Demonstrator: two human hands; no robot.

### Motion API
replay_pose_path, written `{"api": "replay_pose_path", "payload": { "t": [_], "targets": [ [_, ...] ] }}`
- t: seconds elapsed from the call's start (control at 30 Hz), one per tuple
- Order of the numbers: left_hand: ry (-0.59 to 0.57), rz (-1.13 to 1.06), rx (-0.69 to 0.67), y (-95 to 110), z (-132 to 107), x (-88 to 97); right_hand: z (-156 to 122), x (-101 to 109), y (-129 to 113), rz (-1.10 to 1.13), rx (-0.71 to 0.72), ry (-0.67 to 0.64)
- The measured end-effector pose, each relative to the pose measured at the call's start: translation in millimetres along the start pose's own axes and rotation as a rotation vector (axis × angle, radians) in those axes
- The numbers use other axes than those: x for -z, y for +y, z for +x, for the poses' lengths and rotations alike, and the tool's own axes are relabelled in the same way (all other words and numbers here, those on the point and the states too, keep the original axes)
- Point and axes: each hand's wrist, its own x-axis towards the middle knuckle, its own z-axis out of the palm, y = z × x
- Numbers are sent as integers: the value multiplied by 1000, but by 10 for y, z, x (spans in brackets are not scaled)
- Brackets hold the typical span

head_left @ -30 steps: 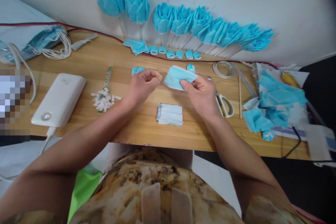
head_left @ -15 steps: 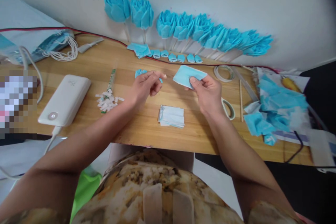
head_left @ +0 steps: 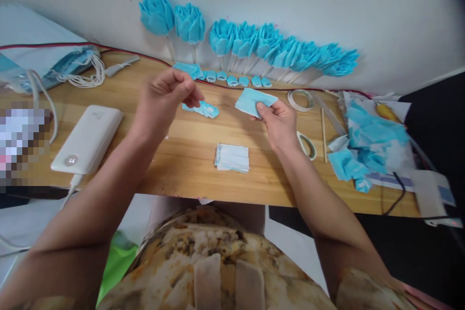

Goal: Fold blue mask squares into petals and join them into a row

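My right hand (head_left: pixel 281 121) pinches a light blue rectangular piece of non-woven fabric (head_left: pixel 250 100) between thumb and fingers, raised over the wooden table. To the left, my left hand (head_left: pixel 165 94) is raised with its fingers curled and thumb drawn in; what it holds, if anything, is too small to make out. Just beyond it lie small folded blue pieces (head_left: pixel 205 109). A stack of white fabric rectangles (head_left: pixel 232 157) rests on the table between my forearms. A row of little rolled blue pieces (head_left: pixel 232 80) sits farther back.
Several blue fabric flowers on sticks (head_left: pixel 269 41) lean against the wall. Tape rolls (head_left: pixel 307 145), a thin stick (head_left: pixel 324 135) and crumpled blue scraps (head_left: pixel 348 164) lie right. A white power bank (head_left: pixel 87 138) and a bundle of white cord (head_left: pixel 90 70) are left.
My left hand has moved left and up, away from the blue fabric piece, and now covers the white strips. My right hand still holds the piece, nearly in place. The view has shifted slightly.
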Motion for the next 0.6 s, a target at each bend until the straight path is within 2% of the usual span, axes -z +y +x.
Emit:
{"api": "replay_pose_path", "payload": {
  "t": [0.07, 0.13, 0.23, 0.3, 0.4, 0.5, 0.6],
  "targets": [
    [36, 94, -90, 130, -52, 127, 6, 8, 11, 7, 2, 2],
    [84, 195, -118, 225, -120, 239, 7, 11, 19, 6, 12, -5],
    [186, 283, -7, 277, -218, 368, 5, 8, 25, -12, 28, -20],
    [244, 321, 93, 264, -269, 444, 3, 3, 23, -28, 28, -26],
    [295, 414, 166, 213, -322, 587, -1, -8, 10, -36, 8, -31],
    [277, 470, 169, 167, -366, 761, -7, -18, -2, -42, -7, -22],
    [154, 585, 149, 148, -416, 899, -7, -22, 0, -39, -13, -11]
  ]
}}
